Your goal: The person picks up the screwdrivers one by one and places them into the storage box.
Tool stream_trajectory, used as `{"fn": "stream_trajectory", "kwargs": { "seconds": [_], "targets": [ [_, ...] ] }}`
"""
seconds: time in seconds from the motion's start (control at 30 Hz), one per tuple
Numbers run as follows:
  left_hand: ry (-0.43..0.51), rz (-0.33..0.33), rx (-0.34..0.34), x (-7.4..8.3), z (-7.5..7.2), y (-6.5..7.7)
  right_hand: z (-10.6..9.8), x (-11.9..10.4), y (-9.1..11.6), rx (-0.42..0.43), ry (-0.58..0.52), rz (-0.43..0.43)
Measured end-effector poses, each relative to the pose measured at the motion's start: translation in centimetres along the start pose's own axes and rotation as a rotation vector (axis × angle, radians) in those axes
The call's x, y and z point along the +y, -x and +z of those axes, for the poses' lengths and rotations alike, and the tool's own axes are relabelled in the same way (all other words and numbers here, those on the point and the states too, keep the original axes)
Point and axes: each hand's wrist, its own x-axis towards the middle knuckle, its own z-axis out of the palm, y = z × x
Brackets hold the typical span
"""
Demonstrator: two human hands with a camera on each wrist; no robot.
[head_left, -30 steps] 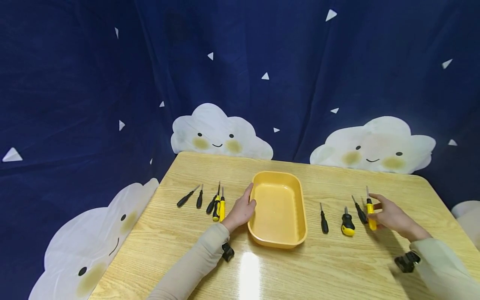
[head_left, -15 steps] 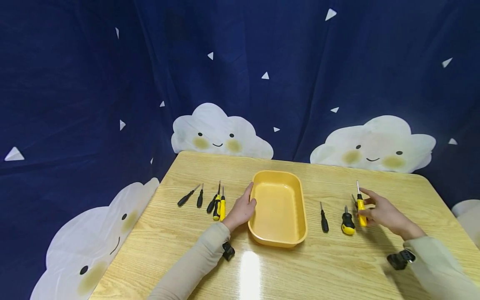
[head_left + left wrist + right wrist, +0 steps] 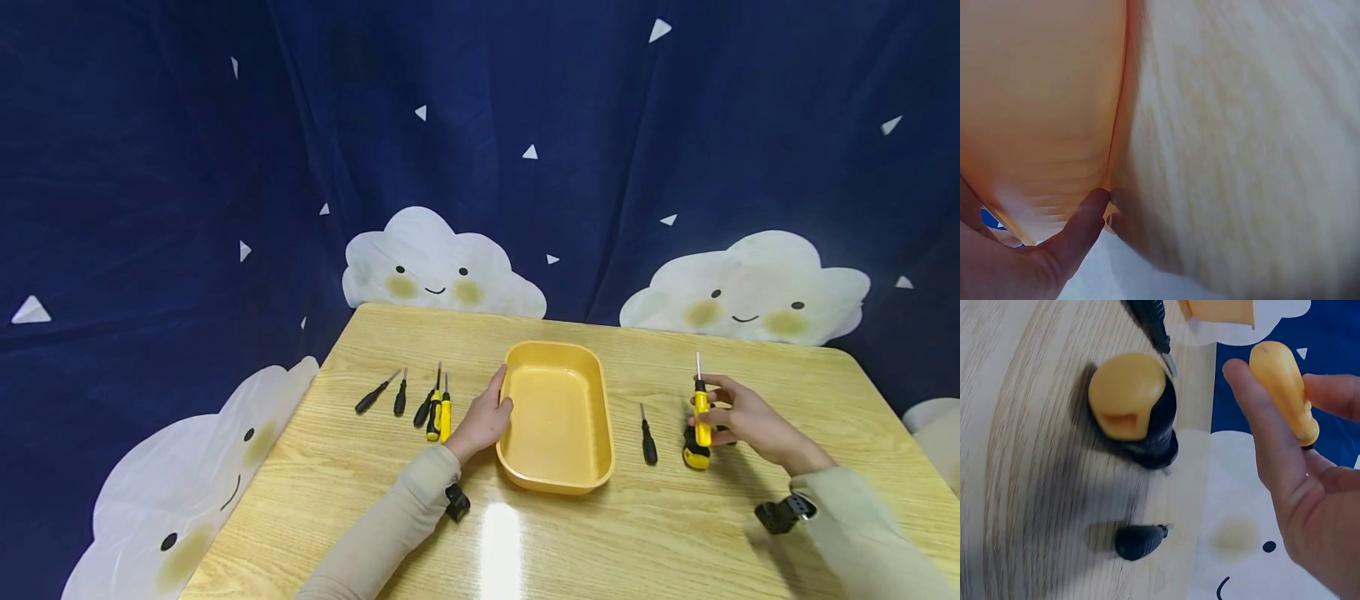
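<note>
Carried leftward since the earlier frame, the yellow screwdriver (image 3: pixel 702 417) is now held off the tabletop (image 3: pixel 637 533), over toward the stubby screwdriver. Beside the left grip (image 3: pixel 480 423), the tray (image 3: pixel 555 425) is pinched by its near wall between thumb and fingers. By the right grip (image 3: pixel 753 421), the yellow screwdriver is pinched at its handle, well apart from the tray, its shaft pointed away from the person. Left of the left grip, five screwdrivers (image 3: pixel 434 423) are left lying, untouched. Just below the right grip, the stubby screwdriver (image 3: pixel 696 458) is found; between the two grips, a slim black screwdriver (image 3: pixel 648 444); under the right hand, another black screwdriver (image 3: pixel 1140 542).

As far as can be judged, only the lifting of one tool is done: none is seen in the tray, and eight are left on the tabletop.

In the head view, the last black screwdriver is mostly covered by the right hand. In the right wrist view, the lifted shaft is hidden and the slim handle cut off. Blade shapes cannot be made out.
</note>
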Motion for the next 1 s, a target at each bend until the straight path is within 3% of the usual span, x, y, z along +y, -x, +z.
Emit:
{"fn": "stream_trajectory", "kwargs": {
  "seconds": [0.53,1.0],
  "targets": [
    [-0.005,-0.006,-0.003,0.1,-0.1,0.2,2.1,-2.4,-1.3,-0.083,-0.124,-0.083],
    [-0.011,0.009,0.001,0.2,-0.1,0.1,4.4,-4.3,-3.1,-0.143,-0.204,-0.041]
  ]
}}
